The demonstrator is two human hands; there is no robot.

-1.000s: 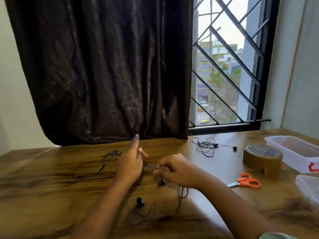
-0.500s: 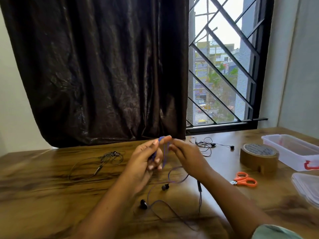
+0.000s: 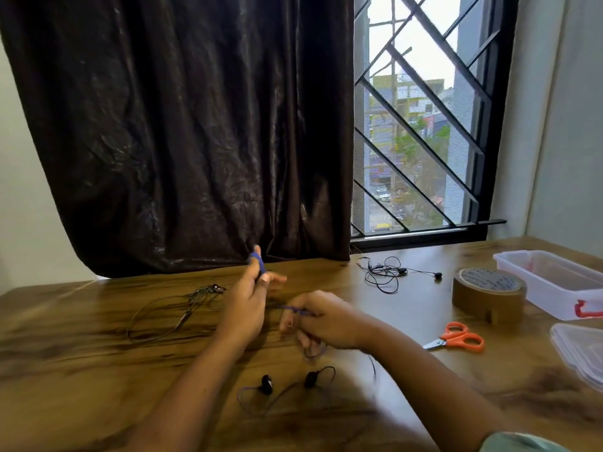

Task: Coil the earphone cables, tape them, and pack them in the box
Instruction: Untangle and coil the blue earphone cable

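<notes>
Hands work close together over the wooden table (image 3: 98, 370), both on the purple earphone cable (image 3: 257, 261). From my station I see the left hand (image 3: 248, 308) standing on its edge with its back toward the camera. Its forefinger points up in front of the dark curtain (image 3: 182, 125). The cable is wound round that raised finger, and the thumb seems to press it there, though blur makes the contact hard to read.

The right hand (image 3: 326, 321) sits just beside it and lower, knuckles up and fingers curled in. It pinches a taut stretch of the cable that runs across to the left hand. Below the right hand the cable drops in a loose loop and trails onto the table. Its two black earbuds (image 3: 266, 383) lie there near each other, between the forearms.

A tangle of black earphones (image 3: 385, 275) rests at the far edge by the window, and a third earphone set (image 3: 182, 309) sprawls left of the left hand. To the right I see the brown tape roll (image 3: 487, 293) lying flat, with the orange-handled scissors (image 3: 456, 339) in front of it. The clear box (image 3: 551, 280) stands uncovered just beyond the tape, well apart from the hands. Its lid (image 3: 580, 350) lies nearer to me at the right edge.
</notes>
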